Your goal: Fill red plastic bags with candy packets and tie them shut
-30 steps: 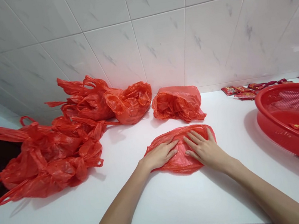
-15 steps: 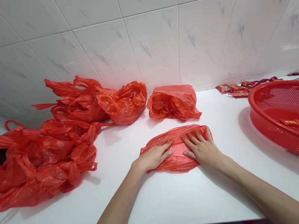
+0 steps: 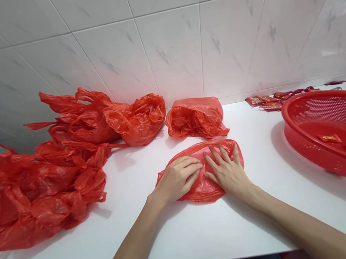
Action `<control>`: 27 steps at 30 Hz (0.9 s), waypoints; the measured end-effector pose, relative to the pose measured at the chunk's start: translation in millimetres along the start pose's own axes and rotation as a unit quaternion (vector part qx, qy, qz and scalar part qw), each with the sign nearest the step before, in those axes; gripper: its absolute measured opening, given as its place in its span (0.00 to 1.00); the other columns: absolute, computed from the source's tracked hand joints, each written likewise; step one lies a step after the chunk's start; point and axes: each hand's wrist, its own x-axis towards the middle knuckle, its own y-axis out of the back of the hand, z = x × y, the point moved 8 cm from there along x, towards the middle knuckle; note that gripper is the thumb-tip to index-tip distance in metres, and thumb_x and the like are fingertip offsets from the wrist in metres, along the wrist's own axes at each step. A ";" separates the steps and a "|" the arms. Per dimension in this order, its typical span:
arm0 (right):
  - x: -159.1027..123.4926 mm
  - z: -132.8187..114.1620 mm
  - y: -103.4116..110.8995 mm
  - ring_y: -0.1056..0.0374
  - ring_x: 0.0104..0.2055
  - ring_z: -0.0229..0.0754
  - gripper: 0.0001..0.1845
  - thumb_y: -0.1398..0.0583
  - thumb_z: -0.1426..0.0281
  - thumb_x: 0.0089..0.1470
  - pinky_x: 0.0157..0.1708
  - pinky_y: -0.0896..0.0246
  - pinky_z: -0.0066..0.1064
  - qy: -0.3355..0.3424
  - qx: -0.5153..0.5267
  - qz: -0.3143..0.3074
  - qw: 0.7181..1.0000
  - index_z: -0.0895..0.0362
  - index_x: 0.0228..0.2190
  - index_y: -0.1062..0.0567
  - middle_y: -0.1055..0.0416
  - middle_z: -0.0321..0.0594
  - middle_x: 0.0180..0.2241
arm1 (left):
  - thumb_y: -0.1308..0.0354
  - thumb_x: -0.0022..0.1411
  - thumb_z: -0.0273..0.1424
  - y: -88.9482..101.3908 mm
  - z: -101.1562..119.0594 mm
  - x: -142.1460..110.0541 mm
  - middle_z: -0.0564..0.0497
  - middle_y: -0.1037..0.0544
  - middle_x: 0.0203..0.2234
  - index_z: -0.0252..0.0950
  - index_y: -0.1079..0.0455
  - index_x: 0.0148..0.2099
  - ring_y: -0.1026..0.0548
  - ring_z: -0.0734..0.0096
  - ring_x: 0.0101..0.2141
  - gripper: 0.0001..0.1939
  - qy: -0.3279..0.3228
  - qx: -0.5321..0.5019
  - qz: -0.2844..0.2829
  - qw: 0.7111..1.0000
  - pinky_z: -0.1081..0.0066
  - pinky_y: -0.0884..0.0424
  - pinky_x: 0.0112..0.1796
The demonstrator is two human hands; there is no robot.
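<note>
A thin red plastic bag (image 3: 200, 196) lies flattened on the white table in front of me, its opening facing the wall. My left hand (image 3: 177, 179) is on its left part, fingers bent together and thumb close to the fingertips, pinching the film. Spread fingers of my right hand (image 3: 229, 173) press flat on the bag's right side, reaching to its opening. Just behind it stands another red bag (image 3: 195, 117), crumpled, with its mouth partly folded over.
Several filled, knotted red bags (image 3: 39, 194) crowd the left side, and an open-topped red bag (image 3: 142, 123) leans near the tiled wall (image 3: 174, 55). A red plastic basket (image 3: 308, 152) holding small packets is at right. More red packets (image 3: 271, 106) lie along the wall.
My left hand has gone from lying flat to bent fingers, moving right over the bag. My right hand has shifted slightly on the film. The view has turned a little to the right.
</note>
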 end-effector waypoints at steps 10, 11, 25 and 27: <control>0.2 -4.8 9.5 0.50 0.69 0.65 0.28 0.44 0.57 0.66 0.65 0.79 0.70 0.011 0.001 0.054 0.999 0.62 0.59 0.29 0.42 0.60 0.66 | 0.51 0.71 0.29 -9.3 -40.6 -7.9 0.48 0.18 0.46 0.39 0.23 0.48 0.22 0.58 0.48 0.14 0.122 0.033 -0.094 0.988 0.49 0.36 0.58; 0.1 -5.0 9.6 0.50 0.69 0.65 0.28 0.43 0.57 0.66 0.65 0.79 0.70 0.011 0.002 0.058 0.998 0.62 0.59 0.29 0.42 0.61 0.66 | 0.51 0.71 0.30 -11.5 -43.0 -8.5 0.47 0.18 0.47 0.39 0.23 0.49 0.23 0.57 0.49 0.15 0.129 0.029 -0.102 0.986 0.49 0.37 0.58; -1.4 -4.4 38.4 0.46 0.67 0.60 0.17 0.47 0.67 0.68 0.66 0.72 0.61 0.003 0.018 0.096 0.995 0.57 0.52 0.24 0.32 0.52 0.61 | 0.50 0.70 0.30 -20.7 -51.0 -11.1 0.44 0.18 0.44 0.37 0.21 0.43 0.21 0.56 0.44 0.14 0.167 0.030 -0.129 0.977 0.57 0.29 0.49; -1.4 -6.0 40.1 0.51 0.70 0.59 0.17 0.48 0.70 0.68 0.66 0.77 0.65 0.020 0.013 0.104 0.994 0.57 0.53 0.25 0.34 0.51 0.63 | 0.50 0.70 0.30 -21.5 -49.6 -10.6 0.44 0.18 0.44 0.37 0.22 0.43 0.21 0.56 0.44 0.14 0.167 0.030 -0.134 0.976 0.57 0.29 0.48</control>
